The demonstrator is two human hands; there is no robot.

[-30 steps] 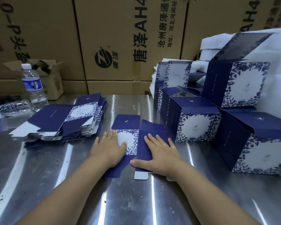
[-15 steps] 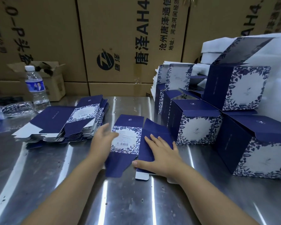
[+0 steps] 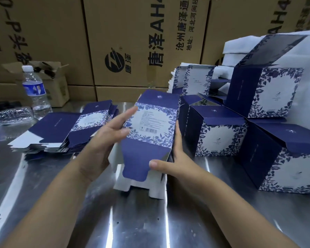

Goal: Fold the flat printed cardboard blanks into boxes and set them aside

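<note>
Brown shipping cartons (image 3: 132,42) printed with black characters wall off the back of a shiny steel worktop (image 3: 132,221). Above its middle, one blank (image 3: 150,126) is held up between both hands, tilted back so that its printed face looks towards the camera. That face is a white panel ringed with blue leaves, carrying fine print and a barcode near its lower edge. A plain navy flap with a small pale emblem stands above it, and a navy flap with rounded corners hangs below. White unprinted flaps show beneath and behind the lower flap, down near the worktop; whether they touch it cannot be told.

The left hand (image 3: 100,145) lies against the blank's left edge with its fingers (image 3: 131,112) stretched out straight and slightly blurred, so its grip is open, touching rather than clasping. The right hand (image 3: 179,163) grips the blank at the lower right corner, the thumb laid flat across the front of the navy flap and the fingers (image 3: 177,135) running up behind the right edge. Both forearms reach in from the bottom of the view.

To the left, a fanned stack of flat blanks (image 3: 64,133) lies on the worktop, with a water bottle (image 3: 35,90) standing behind it. To the right, folded boxes (image 3: 220,135) in the same navy and floral print stand clustered, some stacked.
</note>
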